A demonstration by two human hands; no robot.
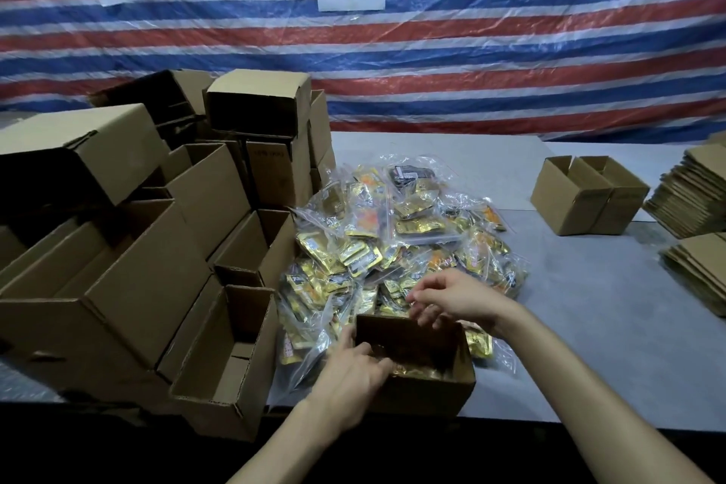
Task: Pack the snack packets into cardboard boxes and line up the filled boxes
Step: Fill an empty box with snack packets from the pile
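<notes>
A small open cardboard box [424, 391] stands at the table's near edge, with gold snack packets showing inside it. My left hand [355, 369] reaches into the box from the left, its fingers curled over the packets inside. My right hand [451, 301] hovers above the box's far rim with its fingers loosely bent down; whether it holds a packet is unclear. Behind the box lies a big heap of gold and orange snack packets [393, 244] in clear plastic bags.
Many open cardboard boxes [129, 255] are stacked on the left of the grey table [581, 310]. One open box [585, 194] stands at the right back. Flat folded cartons [691, 200] are piled at the right edge. A striped tarp hangs behind.
</notes>
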